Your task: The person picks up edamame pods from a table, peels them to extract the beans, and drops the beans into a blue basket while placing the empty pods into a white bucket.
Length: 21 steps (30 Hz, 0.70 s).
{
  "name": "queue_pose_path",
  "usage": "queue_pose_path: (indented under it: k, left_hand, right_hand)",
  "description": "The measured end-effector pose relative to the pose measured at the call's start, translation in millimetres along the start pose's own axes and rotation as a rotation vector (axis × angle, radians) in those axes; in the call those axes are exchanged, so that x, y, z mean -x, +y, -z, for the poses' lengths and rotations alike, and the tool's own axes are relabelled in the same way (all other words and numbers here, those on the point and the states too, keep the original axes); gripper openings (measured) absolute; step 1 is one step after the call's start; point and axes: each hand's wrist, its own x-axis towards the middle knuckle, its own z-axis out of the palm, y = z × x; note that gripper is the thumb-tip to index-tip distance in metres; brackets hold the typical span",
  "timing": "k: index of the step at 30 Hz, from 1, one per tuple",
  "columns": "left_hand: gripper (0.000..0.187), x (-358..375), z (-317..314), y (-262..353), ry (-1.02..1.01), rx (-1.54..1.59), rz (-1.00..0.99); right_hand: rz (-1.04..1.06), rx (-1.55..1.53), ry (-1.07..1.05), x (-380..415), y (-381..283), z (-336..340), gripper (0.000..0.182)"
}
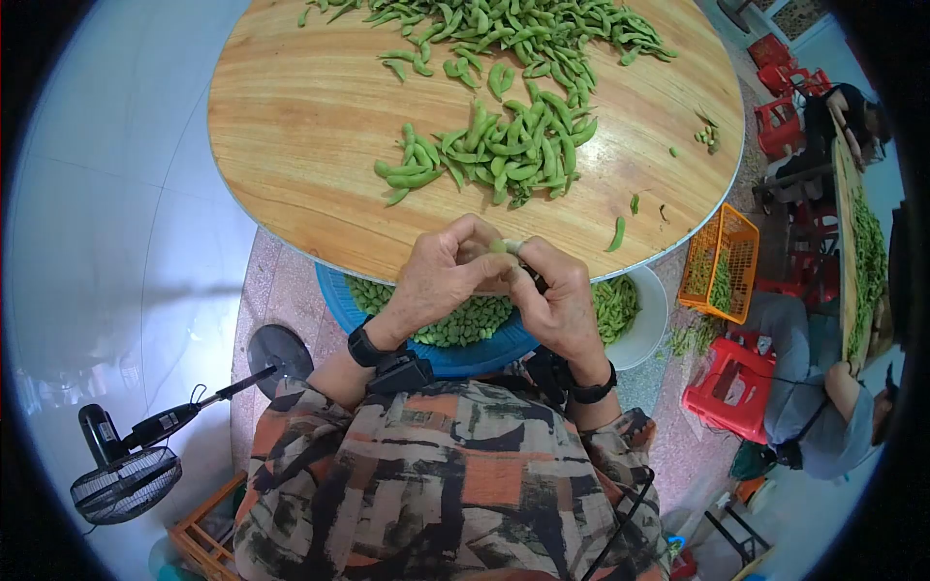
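Observation:
My left hand [441,268] and my right hand [552,295] meet at the table's near edge, fingers pinched together around a small pale green pod [506,248]. Fingers of both hands touch it, and part of it is hidden. Just beyond them a pile of green pods [513,145] lies on the round wooden table [291,145], with a larger heap [542,34] at the far side. Below my hands, a blue basin [334,290] holds many shelled green beans [465,321]. To its right a white bucket [651,320] contains green pods [615,308].
An orange crate [738,266] and a red stool [731,387] stand on the right. Two people sit at another table [850,242] with pods at the far right. A fan [126,484] is at the lower left. One loose pod [617,234] lies near the table's right edge.

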Motion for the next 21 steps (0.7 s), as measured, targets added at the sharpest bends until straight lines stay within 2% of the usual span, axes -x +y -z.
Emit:
queue_pose_path:
  k: [1,3,4,6,7,9,10,12,13,15,16,18,19,21]
  left_hand:
    - [0.012,1.2,-0.6,3.2,-0.002,-0.001,-0.001]
    - [0.014,4.7,-1.1,8.3,0.033,-0.526,-0.229]
    - [0.014,4.5,2.2,7.6,0.033,-0.526,-0.229]
    - [0.019,2.7,11.8,6.1,-0.080,-0.839,-0.499]
    - [0.019,2.6,14.7,8.3,-0.078,-0.839,-0.499]
    - [0.025,2.9,17.8,14.0,-0.216,-0.383,-0.109]
    - [0.025,2.1,18.4,11.9,-0.214,-0.384,-0.110]
    - [0.025,-0.4,19.7,2.6,-0.231,0.109,0.162]
    - [0.025,-1.7,17.6,-1.0,-0.232,0.108,0.160]
    - [0.026,-3.0,7.7,-8.2,-0.130,0.473,0.108]
    - [0.026,-0.5,2.9,-11.0,-0.129,0.475,0.109]
    - [0.023,3.5,-5.2,-15.2,0.089,-0.210,-0.244]
    - [0.023,1.7,-8.1,-16.8,0.092,-0.210,-0.243]
    - [0.017,-2.2,-13.0,-20.8,0.146,0.040,-0.270]
  right_hand:
    - [0.000,0.001,0.002,-0.1,-0.1,0.6,0.017]
    - [0.020,0.042,-0.015,-0.2,0.4,2.2,0.013]
    - [0.020,0.041,-0.016,0.1,2.5,1.2,0.013]
    - [0.016,0.053,-0.002,1.3,8.1,-1.6,0.011]
    - [0.018,0.052,-0.003,1.1,7.9,-1.1,0.011]
    - [-0.021,0.051,-0.019,0.9,7.2,1.4,0.011]
    - [-0.019,0.050,-0.019,0.8,6.6,-1.1,0.011]
    - [0.079,0.167,0.112,2.2,3.9,-12.9,0.013]
    - [0.081,0.167,0.113,3.0,4.4,-20.0,0.013]
    - [0.162,0.314,0.245,5.4,8.5,-36.7,0.018]
    - [0.229,0.402,0.260,6.4,9.6,-43.6,0.021]
    - [0.222,0.418,0.283,5.6,8.2,-55.4,0.020]
    - [0.214,0.434,0.311,5.4,8.2,-58.5,0.020]
    - [0.232,0.434,0.301,3.6,9.4,-56.6,0.023]
